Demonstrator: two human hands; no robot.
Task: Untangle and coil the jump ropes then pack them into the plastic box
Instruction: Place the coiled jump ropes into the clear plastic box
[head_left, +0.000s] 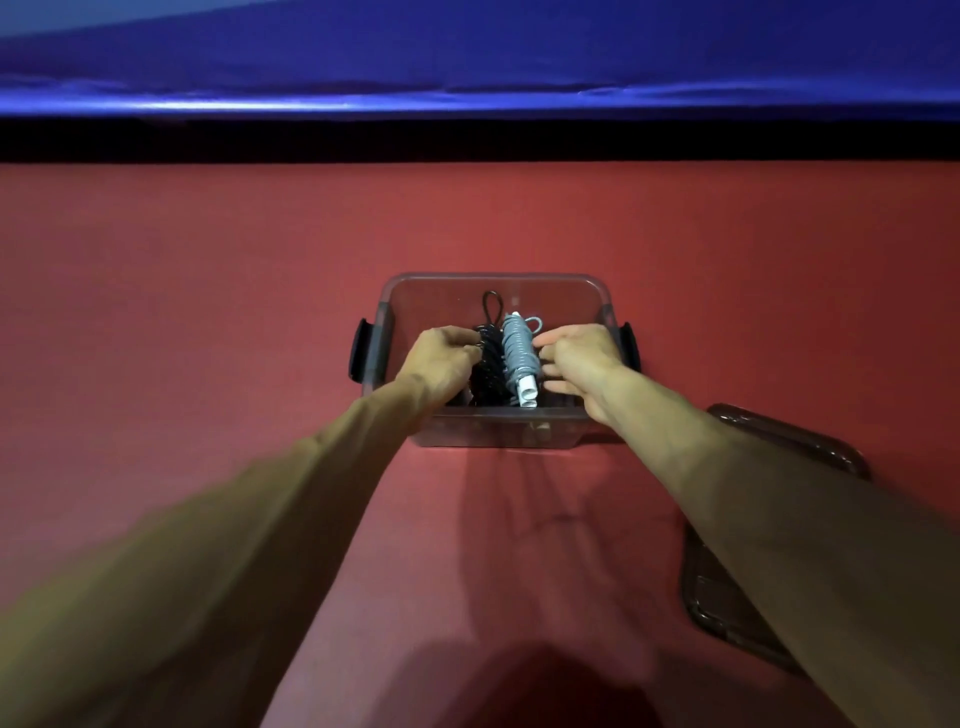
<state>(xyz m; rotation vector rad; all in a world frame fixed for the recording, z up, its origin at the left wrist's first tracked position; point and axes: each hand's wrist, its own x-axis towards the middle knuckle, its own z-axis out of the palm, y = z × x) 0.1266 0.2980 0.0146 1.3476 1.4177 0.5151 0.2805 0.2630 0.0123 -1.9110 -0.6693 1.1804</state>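
Left fingers (470, 349) are curled in against the black coiled jump rope (488, 358), gripping the left flank of the bundle. Knuckles up, thumb hidden.

Right fingers (545, 340) are fairly straight and a little spread, with their tips at the right flank of the grey coiled jump rope (517, 348). I cannot tell whether they touch it or stand just off it.

The left hand (444, 361) and right hand (579, 358) are both inside the clear rectangular plastic box (493, 278), one on each side of the two bundles.

Ropes: both lie in the middle of the box, side by side and touching, running from its near wall toward its far wall.
- Black bundle, on the left — a small loop of black cord sticks out toward the far wall.
- Grey bundle, on the right — wound tightly round white plastic handles (529, 392), whose ends show at the end closest to the near wall. A small grey loop shows at the other end.

Box: open-topped, with a dark latch (360, 351) on its left wall and another on its right wall. It stands on a red cloth surface (208, 312).

A dark translucent plastic lid (722, 592) lies flat to the right of the box and nearer the person, partly under the right arm (779, 493).

Beyond the far wall of the box the red surface ends at a black band (467, 140), with a shiny blue sheet (467, 52) behind it.
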